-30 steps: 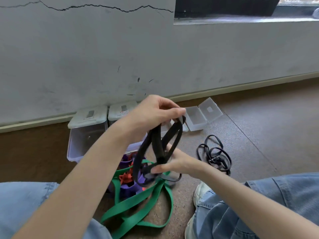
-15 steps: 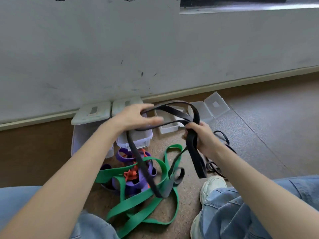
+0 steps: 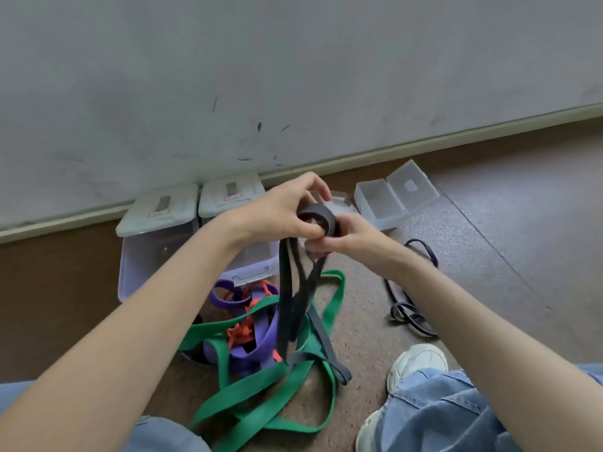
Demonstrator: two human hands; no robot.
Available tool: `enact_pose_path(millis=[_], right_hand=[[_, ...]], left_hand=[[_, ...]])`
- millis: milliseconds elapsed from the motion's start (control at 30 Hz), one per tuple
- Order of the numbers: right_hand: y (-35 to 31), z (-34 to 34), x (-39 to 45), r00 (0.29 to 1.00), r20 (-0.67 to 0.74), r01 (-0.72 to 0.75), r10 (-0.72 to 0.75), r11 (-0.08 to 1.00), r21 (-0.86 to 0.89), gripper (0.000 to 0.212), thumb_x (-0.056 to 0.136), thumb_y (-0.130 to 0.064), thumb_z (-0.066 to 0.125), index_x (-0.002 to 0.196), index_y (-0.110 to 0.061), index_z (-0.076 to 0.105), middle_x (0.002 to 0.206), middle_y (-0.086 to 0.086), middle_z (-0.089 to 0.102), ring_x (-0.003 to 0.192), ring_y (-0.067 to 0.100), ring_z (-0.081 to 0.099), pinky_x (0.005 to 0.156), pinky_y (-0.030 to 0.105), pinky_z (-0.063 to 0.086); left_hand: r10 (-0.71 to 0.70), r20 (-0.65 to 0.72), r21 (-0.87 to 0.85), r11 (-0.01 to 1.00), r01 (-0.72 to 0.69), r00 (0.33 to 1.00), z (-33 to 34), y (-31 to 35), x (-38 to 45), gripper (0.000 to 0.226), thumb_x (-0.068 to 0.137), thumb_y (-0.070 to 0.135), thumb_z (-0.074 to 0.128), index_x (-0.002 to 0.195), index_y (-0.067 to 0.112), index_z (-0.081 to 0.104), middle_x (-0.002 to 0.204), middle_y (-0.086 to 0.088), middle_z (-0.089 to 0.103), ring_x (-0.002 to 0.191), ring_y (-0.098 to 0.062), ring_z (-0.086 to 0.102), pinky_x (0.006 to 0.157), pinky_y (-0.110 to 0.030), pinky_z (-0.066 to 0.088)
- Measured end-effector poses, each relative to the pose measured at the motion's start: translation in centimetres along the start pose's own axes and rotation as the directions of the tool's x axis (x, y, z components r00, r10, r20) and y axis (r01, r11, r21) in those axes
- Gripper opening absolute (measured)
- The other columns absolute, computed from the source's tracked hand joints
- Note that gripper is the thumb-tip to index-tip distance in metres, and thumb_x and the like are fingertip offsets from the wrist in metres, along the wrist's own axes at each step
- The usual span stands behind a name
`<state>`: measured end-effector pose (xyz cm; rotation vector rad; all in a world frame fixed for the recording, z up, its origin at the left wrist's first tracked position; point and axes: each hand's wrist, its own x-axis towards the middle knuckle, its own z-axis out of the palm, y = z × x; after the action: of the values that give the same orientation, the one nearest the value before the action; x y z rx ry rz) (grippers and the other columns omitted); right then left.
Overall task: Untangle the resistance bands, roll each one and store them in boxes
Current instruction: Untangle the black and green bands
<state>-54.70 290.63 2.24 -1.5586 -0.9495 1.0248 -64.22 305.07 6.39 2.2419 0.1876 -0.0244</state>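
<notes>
Views: 1, head-worn, wide-angle.
Position: above a seated person's lap, close over both forearms.
Facing: forward and down, toward the floor [image 3: 522,223] and the base of a grey wall [image 3: 293,76].
Nearness: hands at frame centre, close; denim knees at the lower corners.
Framing: wall fills the upper half, floor the lower half.
Shared coverage: none, only 1 view.

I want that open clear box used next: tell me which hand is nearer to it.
Right. The right hand holds the black band just left of the open clear box; the left hand grips the same coil farther left, beyond the right hand.
</notes>
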Motion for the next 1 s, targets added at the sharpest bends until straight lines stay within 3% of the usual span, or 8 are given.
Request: enact_pose_path(millis=[133,200,367,633,733,800,900,1000], right_hand=[[0.1,-2.5,0.4,0.967,-0.242,0.090,-0.082,0.996,0.022,0.007,0.087,-0.006,0.060,0.086,-0.012,0.063,0.063,-0.006,0.047,0.058,0.006,0.041,0.059,0.019,0.035],[0.5,-3.9,0.5,0.957,-0.270,0.125,-0.110,0.991,0.037,0.008,0.087,-0.006,0.058,0.091,-0.011,0.064,0.065,-0.005,0.049,0.058,0.008,0.043,0.058,0.020,0.035],[4.3,-3.5,-0.1,0.971,0.154,-0.166,0.181,0.981,-0.104,0.057,0.078,-0.029,0.073,0.128,-0.034,0.047,0.129,-0.018,0.053,0.120,-0.002,0.048,0.098,0.015,0.038],[8.6,-0.4,1.7,0.979,-0.076,-0.190,0.190,0.982,0.007,0.014,0.076,-0.006,0.073,0.087,-0.011,0.066,0.090,0.006,0.068,0.084,0.013,0.064,0.078,0.025,0.050],[9.3,-3.1,1.0,0.941,-0.200,-0.282,0.274,0.959,-0.012,0.019,0.077,-0.005,0.070,0.094,-0.009,0.063,0.088,0.006,0.065,0.080,0.015,0.062,0.073,0.025,0.048],[8.9,-6.1,0.3,0.900,-0.321,-0.250,0.295,0.953,0.173,0.029,0.076,0.003,0.068,0.102,-0.006,0.059,0.087,0.013,0.064,0.067,0.016,0.061,0.063,0.023,0.051],[7.6,-10.7,-0.2,0.862,-0.391,-0.131,0.321,0.888,0.441,0.034,0.077,0.007,0.064,0.107,-0.008,0.058,0.078,0.015,0.063,0.056,0.017,0.060,0.054,0.027,0.052],[7.2,-14.2,-0.5,0.848,-0.301,-0.235,0.435,0.820,0.522,0.023,0.083,0.005,0.057,0.102,-0.007,0.058,0.067,0.010,0.062,0.055,0.019,0.059,0.055,0.029,0.052]], left_hand=[[-0.224,0.050,0.028,0.975,0.223,0.973,1.8,-3.3,-0.8,0.014,0.088,0.016,0.059,0.101,0.019,0.055,0.083,0.003,0.068,0.087,-0.013,0.063,0.086,-0.031,0.048],[-0.325,0.026,-0.232,0.918,0.322,0.945,2.8,-3.8,-0.9,0.006,0.094,0.017,0.053,0.099,0.015,0.055,0.080,0.002,0.067,0.086,-0.010,0.061,0.088,-0.030,0.044],[-0.315,-0.193,-0.901,0.432,-0.041,0.929,1.9,0.3,1.8,0.017,0.090,-0.006,0.043,0.092,0.010,0.046,0.054,0.002,0.046,0.054,-0.013,0.050,0.057,-0.026,0.052],[-0.327,-0.225,-0.956,0.257,-0.143,0.918,1.5,4.0,4.0,0.016,0.086,0.002,0.041,0.082,0.012,0.052,0.053,0.002,0.029,0.050,-0.011,0.036,0.054,-0.024,0.034],[-0.423,-0.325,-0.922,0.340,-0.184,0.846,1.0,0.9,4.5,0.016,0.089,0.009,0.046,0.082,0.011,0.060,0.050,0.006,0.037,0.052,-0.009,0.035,0.054,-0.022,0.032],[-0.432,-0.393,-0.787,0.615,-0.054,0.812,2.0,-2.6,4.4,0.012,0.092,0.015,0.053,0.092,0.012,0.065,0.061,0.007,0.057,0.067,-0.010,0.045,0.064,-0.022,0.037],[-0.361,-0.212,-0.424,0.871,0.248,0.908,7.1,-6.6,4.8,0.035,0.086,0.033,0.063,0.120,0.023,0.059,0.112,0.002,0.064,0.102,-0.014,0.055,0.092,-0.027,0.042],[-0.295,-0.069,-0.220,0.936,0.274,0.953,14.4,-6.8,7.9,0.046,0.088,0.037,0.061,0.131,0.023,0.052,0.117,0.001,0.057,0.106,-0.017,0.055,0.091,-0.029,0.042]])
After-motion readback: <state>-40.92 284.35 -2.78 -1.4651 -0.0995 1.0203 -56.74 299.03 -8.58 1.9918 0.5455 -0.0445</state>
